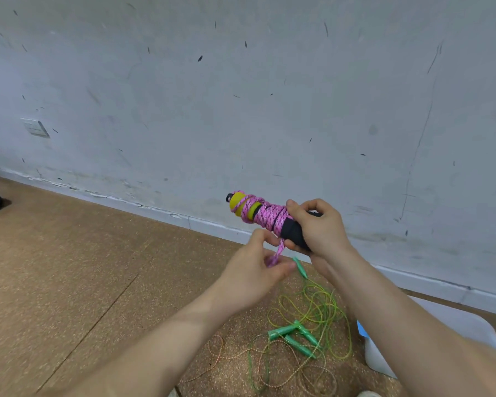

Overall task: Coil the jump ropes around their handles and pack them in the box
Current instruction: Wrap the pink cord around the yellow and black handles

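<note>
A: Head view, one frame. Where is the pink rope [267, 216] logged?

B: It is wound in close turns around a pair of black handles [294, 233] with yellow ends. The bundle is held in the air in front of the wall [241, 96], tilted, with the yellow ends up and to the left.

A: State of the hands?

B: The right hand [318, 227] is closed around the bare black part of the handles, thumb on top beside the last turns. The left hand [255, 270] is recorded just below. A short loose tail of the rope hangs from the bundle and is pinched between its thumb and fingers (the tip of the tail is blurred).

A: Other ropes?

B: On the floor [69, 267], below the hands, a thin green-yellow cord [318, 305] is seen in loose tangled loops, with green handles [292, 336] lying crossed on it. An orange cord [226, 353] is looped just to the left, partly mixed in.

A: The box?

B: A white box [378, 359] is noted on the floor at lower right, just beside the tangle. It is mostly hidden by the right forearm, and its contents cannot be told.

A: Background?

B: A socket [35, 127] is set low in the scuffed wall at far left.
</note>
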